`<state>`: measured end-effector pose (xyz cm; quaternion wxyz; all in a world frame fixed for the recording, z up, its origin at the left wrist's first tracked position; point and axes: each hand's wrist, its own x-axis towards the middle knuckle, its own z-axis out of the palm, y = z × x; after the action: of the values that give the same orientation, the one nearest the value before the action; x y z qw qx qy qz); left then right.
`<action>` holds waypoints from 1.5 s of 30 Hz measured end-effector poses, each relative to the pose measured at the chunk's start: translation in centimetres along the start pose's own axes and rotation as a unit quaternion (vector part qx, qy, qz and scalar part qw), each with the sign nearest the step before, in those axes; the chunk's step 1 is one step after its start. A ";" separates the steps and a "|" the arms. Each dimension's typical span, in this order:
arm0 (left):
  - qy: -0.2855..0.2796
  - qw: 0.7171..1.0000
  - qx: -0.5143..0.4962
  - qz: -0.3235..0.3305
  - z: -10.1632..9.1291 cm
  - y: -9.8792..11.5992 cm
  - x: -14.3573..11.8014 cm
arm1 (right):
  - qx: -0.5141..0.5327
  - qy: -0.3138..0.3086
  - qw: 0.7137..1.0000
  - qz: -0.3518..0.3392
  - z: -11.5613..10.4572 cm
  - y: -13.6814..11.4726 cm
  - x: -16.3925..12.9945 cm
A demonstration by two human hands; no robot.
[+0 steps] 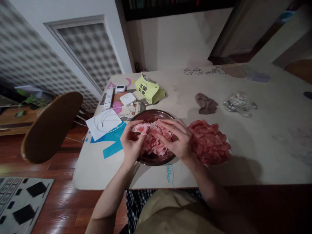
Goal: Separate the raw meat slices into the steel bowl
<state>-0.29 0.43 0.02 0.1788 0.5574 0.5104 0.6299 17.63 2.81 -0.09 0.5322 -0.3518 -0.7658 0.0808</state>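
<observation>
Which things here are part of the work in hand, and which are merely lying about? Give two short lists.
In use: left hand and right hand holding a strip of raw meat; metal bowl; heap of red meat.

Lying about: yellow-green packet; remote control; brown cloth; clear plastic bag; chair.

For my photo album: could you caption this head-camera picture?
Both hands, left hand and right hand, hold a meat slice over a metal bowl.
</observation>
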 end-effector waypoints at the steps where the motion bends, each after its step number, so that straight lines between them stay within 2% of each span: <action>1: 0.001 1.000 0.002 -0.001 0.0 -0.1 0.0 | -0.003 -0.012 1.000 -0.014 0.2 0.0 -0.1; 4: -0.011 1.000 0.002 0.001 0.0 -0.3 0.1 | -0.028 -0.047 0.997 -0.048 0.7 -0.1 -0.4; 8: -0.026 0.999 -0.015 0.021 -0.1 -0.3 0.0 | -0.029 -0.028 0.998 -0.042 1.2 -0.2 -0.8; 11: -0.062 0.997 -0.048 0.014 0.1 -0.4 -0.2 | 0.017 -0.009 1.000 0.016 1.2 -0.2 -0.8; 13: -0.082 0.995 -0.062 0.001 0.2 -0.5 -0.3 | 0.059 -0.020 0.995 0.073 1.0 -0.2 -0.8; 15: -0.080 0.994 -0.067 -0.008 0.3 -0.5 -0.3 | 0.108 -0.046 0.986 0.117 1.0 -0.3 -0.7; 17: -0.064 0.995 -0.079 -0.007 0.3 -0.4 -0.3 | 0.146 -0.067 0.978 0.129 1.0 -0.3 -0.6; 19: -0.058 0.994 -0.091 -0.014 0.3 -0.5 -0.2 | 0.151 -0.071 0.979 0.114 1.1 -0.4 -0.5; 23: -0.037 0.997 -0.063 -0.016 0.3 -0.7 -0.3 | 0.073 -0.026 0.996 0.034 1.3 -0.3 -0.3; 27: -0.025 0.998 -0.049 0.007 0.2 -1.0 -0.4 | 0.029 0.008 0.999 -0.036 1.3 -0.3 -0.5; 32: -0.052 0.997 -0.056 0.005 0.1 -0.9 -0.4 | 0.019 0.017 0.999 -0.028 1.3 -0.4 -0.7; 36: -0.081 0.994 -0.056 0.036 0.0 -0.8 -0.5 | -0.003 0.009 1.000 -0.024 1.3 -0.2 -0.8; 45: -0.101 0.990 -0.072 0.072 -0.2 -0.8 -0.7 | -0.082 0.025 0.993 -0.076 1.1 -0.7 -0.6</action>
<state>-0.52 0.14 -1.01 0.2230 0.6395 0.4016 0.6165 16.52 2.19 -0.70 0.5250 -0.3367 -0.7810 -0.0318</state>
